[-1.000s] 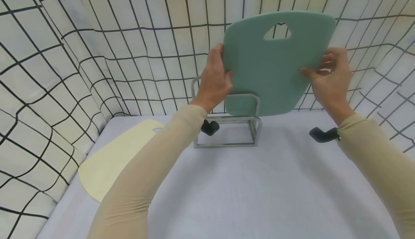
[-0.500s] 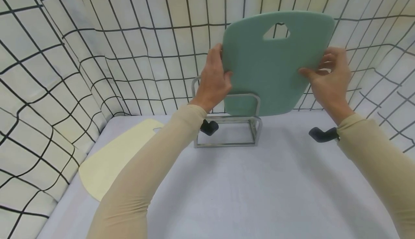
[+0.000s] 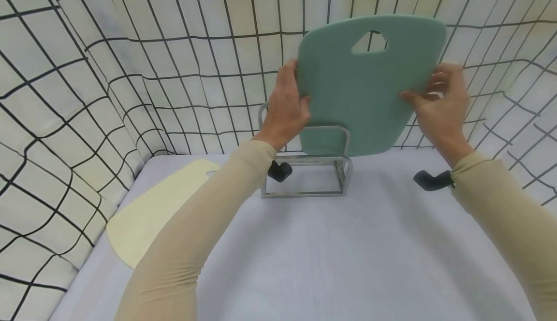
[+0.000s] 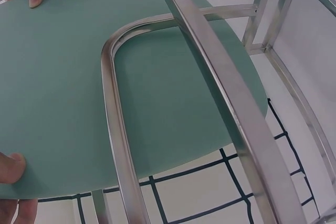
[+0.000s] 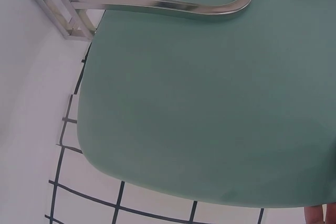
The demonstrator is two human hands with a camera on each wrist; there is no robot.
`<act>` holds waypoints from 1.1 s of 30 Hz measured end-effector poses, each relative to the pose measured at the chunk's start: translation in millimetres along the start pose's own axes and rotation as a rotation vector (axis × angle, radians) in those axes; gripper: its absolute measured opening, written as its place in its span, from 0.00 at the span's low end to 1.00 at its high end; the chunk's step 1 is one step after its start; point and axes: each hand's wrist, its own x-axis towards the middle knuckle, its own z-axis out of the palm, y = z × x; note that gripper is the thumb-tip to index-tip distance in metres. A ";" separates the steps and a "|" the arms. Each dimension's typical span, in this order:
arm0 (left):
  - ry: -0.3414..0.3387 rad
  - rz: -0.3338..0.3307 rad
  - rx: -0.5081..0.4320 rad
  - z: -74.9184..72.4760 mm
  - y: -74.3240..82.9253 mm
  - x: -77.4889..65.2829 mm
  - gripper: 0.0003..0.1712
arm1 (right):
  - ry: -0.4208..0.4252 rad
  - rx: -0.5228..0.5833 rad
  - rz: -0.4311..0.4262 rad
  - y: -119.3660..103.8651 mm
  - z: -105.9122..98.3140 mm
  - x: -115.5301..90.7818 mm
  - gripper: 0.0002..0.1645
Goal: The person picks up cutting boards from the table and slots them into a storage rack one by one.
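A green cutting board (image 3: 365,89) with a cut-out handle hole stands upright, its lower left part behind the front loop of a metal rack (image 3: 304,195). My left hand (image 3: 285,106) grips the board's left edge, thumb in front and fingers behind. On the opposite edge my right hand (image 3: 446,106) pinches it, thumb on the face. In the left wrist view the rack's metal bar (image 4: 231,93) crosses in front of the board (image 4: 58,77). The right wrist view shows the board's lower right corner (image 5: 157,119) out past the rack's loop (image 5: 178,8).
A pale yellow cutting board (image 3: 148,219) lies flat on the white table (image 3: 330,258) at the left, partly hidden by my left sleeve. A white wall with a black grid pattern (image 3: 209,45) encloses the back and sides.
Hands and green board shift very slightly left in the head view; the grip on the board stays the same. The rack and the yellow board stay in place.
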 end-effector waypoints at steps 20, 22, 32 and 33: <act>0.002 -0.002 0.038 -8.4 -4.1 -5.5 0.36 | -0.039 0.036 -0.029 -2.3 4.1 -3.6 0.32; 0.003 0.002 0.036 -8.9 -4.5 -5.6 0.36 | -0.037 0.033 -0.029 -3.2 4.6 -4.0 0.32; 0.003 -0.002 0.018 -14.1 -4.8 -7.0 0.36 | -0.046 0.043 -0.016 -9.1 7.1 -4.1 0.32; 0.004 -0.001 0.018 -14.5 -4.8 -7.3 0.36 | -0.044 0.041 -0.016 -9.5 7.3 -4.0 0.32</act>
